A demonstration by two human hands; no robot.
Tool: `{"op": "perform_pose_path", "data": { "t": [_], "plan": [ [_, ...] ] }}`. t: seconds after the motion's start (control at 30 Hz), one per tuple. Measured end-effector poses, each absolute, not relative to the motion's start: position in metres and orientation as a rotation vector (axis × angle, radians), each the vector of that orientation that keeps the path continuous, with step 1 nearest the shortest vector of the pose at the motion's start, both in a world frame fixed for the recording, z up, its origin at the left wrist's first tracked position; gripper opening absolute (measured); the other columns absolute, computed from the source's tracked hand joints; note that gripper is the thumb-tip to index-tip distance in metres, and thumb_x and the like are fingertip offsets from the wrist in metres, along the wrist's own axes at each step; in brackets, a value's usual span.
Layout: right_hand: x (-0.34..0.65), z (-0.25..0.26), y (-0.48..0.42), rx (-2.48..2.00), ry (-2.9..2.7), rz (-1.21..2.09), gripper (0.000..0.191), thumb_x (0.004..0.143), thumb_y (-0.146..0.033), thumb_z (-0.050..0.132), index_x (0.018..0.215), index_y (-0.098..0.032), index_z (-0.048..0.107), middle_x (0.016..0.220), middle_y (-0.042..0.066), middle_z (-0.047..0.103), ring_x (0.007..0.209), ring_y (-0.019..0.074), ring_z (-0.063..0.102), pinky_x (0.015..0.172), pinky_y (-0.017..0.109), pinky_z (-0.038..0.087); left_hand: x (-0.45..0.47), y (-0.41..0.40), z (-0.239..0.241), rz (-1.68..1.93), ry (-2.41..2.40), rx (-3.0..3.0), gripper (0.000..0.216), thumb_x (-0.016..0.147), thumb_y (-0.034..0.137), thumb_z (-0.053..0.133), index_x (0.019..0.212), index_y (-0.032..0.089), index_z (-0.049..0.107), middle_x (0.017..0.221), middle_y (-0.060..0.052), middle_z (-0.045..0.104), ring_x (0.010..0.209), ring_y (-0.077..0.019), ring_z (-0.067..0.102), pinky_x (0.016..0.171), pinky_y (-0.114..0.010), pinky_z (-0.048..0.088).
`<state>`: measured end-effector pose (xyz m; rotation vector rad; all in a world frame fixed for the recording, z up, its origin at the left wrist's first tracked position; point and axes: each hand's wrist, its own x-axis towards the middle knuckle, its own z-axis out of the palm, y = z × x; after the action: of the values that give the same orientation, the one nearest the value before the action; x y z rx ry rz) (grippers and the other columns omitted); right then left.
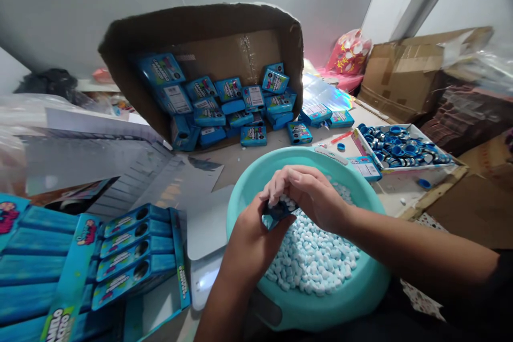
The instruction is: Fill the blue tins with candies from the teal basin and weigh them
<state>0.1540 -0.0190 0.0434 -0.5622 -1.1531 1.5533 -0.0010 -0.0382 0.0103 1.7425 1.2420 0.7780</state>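
My left hand (254, 235) is wrapped around a small blue candy box (276, 217), which is mostly covered by my fingers. My right hand (315, 189) is cupped over the top of that box, its fingers curled around a few pale candies (285, 202) at the opening. Both hands are above a turquoise basin (242, 179). A heap of small white and light-blue candies (320, 254) lies in it.
Behind the basin, a cardboard carton (116, 59) on its side holds several blue boxes. To the right stands a tray of blue caps (401, 147). Display boxes (136, 256) occupy the left front, beside a scale (204, 283). Brown cartons (395, 77) are stacked at the right.
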Motion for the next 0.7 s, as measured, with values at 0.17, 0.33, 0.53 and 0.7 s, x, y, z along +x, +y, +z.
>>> {"op": "perform_pose_path", "data": {
  "t": [0.17,0.33,0.53,0.7],
  "plan": [
    [0.1532,0.0429,-0.0193,-0.488,-1.108,1.627,0.030,0.094,-0.038,0.055,0.078,-0.017,0.069,0.076,0.005,0.066,0.090,0.0220,0.065,0.085,0.037,0.048,-0.0004,-0.0396,0.0113,0.692,1.223,1.817,0.033,0.082,0.031,0.071,0.114,0.029,0.062,0.110,0.001,0.072,0.102,-0.0225,0.067,0.084,-0.034,0.052],
    [0.1521,0.0407,-0.0184,-0.436,-1.091,1.647,0.031,0.093,-0.042,0.056,0.081,-0.018,0.071,0.081,0.006,0.067,0.096,0.0233,0.065,0.091,0.039,0.046,0.0004,-0.0393,0.0113,0.696,1.229,1.883,0.035,0.083,0.030,0.069,0.116,0.027,0.060,0.111,-0.001,0.071,0.102,-0.0234,0.067,0.083,-0.035,0.054],
    [0.1500,0.0421,-0.0183,-0.420,-1.110,1.571,0.033,0.091,-0.044,0.056,0.081,-0.017,0.073,0.086,0.008,0.067,0.098,0.0245,0.062,0.096,0.042,0.044,-0.0013,-0.0408,0.0118,0.648,1.163,2.005,0.042,0.082,0.028,0.070,0.122,0.028,0.055,0.116,-0.002,0.070,0.107,-0.0239,0.065,0.088,-0.036,0.053],
    [0.1513,0.0428,-0.0196,-0.414,-1.120,1.551,0.034,0.092,-0.043,0.054,0.082,-0.018,0.073,0.088,0.008,0.067,0.101,0.0252,0.061,0.097,0.043,0.044,-0.0006,-0.0415,0.0109,0.683,1.175,1.991,0.043,0.083,0.029,0.070,0.124,0.030,0.055,0.119,-0.002,0.069,0.109,-0.0235,0.065,0.089,-0.036,0.053]
  ]
}}
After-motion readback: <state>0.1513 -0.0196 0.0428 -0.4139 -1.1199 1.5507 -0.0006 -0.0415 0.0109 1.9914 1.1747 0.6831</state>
